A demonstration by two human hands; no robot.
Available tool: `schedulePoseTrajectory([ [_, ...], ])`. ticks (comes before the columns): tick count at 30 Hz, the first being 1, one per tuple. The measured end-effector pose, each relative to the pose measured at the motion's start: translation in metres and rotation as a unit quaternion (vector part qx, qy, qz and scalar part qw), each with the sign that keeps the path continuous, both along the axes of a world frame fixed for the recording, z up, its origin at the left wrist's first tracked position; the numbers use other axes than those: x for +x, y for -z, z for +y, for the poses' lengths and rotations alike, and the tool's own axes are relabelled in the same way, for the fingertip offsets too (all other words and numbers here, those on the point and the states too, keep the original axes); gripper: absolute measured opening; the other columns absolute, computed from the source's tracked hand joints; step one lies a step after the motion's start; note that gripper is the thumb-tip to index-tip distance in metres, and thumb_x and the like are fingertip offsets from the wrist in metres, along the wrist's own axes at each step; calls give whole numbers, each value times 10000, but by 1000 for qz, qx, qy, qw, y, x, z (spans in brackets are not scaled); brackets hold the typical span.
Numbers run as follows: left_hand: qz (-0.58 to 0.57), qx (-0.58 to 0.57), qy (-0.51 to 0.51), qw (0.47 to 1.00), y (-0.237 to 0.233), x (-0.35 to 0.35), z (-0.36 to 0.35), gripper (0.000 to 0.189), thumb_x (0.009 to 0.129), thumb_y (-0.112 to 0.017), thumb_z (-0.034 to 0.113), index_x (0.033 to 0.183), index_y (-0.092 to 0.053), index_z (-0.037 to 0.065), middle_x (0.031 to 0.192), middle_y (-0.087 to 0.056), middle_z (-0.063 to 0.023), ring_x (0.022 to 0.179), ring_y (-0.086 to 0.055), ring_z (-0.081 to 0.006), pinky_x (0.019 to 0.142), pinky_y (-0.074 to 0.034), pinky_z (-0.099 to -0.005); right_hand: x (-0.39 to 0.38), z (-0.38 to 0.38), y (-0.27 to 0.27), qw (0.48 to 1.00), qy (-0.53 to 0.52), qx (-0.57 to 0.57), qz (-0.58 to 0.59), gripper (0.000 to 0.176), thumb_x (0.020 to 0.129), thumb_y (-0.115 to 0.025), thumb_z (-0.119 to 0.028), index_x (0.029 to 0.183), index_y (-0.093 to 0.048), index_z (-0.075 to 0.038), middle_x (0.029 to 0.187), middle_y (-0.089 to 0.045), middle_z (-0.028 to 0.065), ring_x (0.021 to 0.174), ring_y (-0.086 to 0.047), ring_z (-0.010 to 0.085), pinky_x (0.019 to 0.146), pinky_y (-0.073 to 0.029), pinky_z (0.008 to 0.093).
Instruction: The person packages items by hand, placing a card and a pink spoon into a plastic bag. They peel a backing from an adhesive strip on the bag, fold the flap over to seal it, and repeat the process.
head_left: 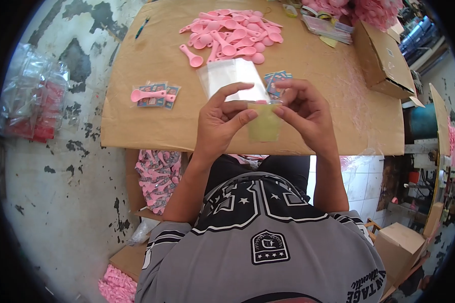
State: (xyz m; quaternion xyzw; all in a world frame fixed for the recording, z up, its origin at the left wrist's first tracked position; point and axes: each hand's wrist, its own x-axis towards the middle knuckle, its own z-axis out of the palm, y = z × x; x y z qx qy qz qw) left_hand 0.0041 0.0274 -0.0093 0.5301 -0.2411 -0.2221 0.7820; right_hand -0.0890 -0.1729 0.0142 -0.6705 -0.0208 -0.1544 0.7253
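In front of my chest, both hands pinch the top corners of a small clear plastic bag (264, 127) with a yellow-green insert in it. A bit of pink shows at its upper edge; what it belongs to is hidden. My left hand (218, 121) grips the left corner between thumb and finger, its index finger raised. My right hand (311, 113) pinches the right corner. Just beyond lies a stack of clear plastic bags (232, 76), with blue printed cards (277, 81) beside it. A bagged pink spoon (149, 95) rests on blue cards to the left.
A heap of pink measuring spoons (232, 33) covers the far middle of the cardboard-topped table (121, 121). A pen (142, 28) lies far left. An open carton (379, 60) stands at the right edge. Below the table's left side is a box of packed spoons (159, 179).
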Motion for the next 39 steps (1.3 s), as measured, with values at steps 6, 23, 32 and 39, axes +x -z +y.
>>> schedulePoseTrajectory([
  [6,-310,73,-168,933,-2,22,31,289,972,-667,-82,1258,-653,-47,1138,-757,-204,1133,-721,-261,996,-578,-355,0,-17,3,982,152,-113,-8,208,955,-722,-23,1162,-709,-8,972,-702,42,894,-645,100,798,-502,253],
  [23,-350,495,-254,753,34,52,35,358,906,-798,334,904,-644,11,875,-612,-129,884,-586,-329,840,-467,-473,17,-40,47,892,248,-330,185,445,858,-847,-298,1175,-701,-22,978,-609,107,914,-588,246,811,-495,385],
  [32,-163,393,-232,875,36,59,48,229,950,-756,162,962,-605,-10,872,-649,-107,782,-651,-240,730,-518,-367,19,-51,58,907,259,-295,153,351,894,-831,-275,1084,-713,-4,844,-618,45,746,-536,129,676,-461,309],
  [39,-66,233,-210,947,36,60,51,365,942,-767,76,1236,-582,-36,883,-689,-47,757,-654,-107,706,-510,-235,10,-39,38,942,261,-165,134,251,1009,-729,-244,1061,-707,1,804,-648,-18,716,-505,43,638,-424,234],
])
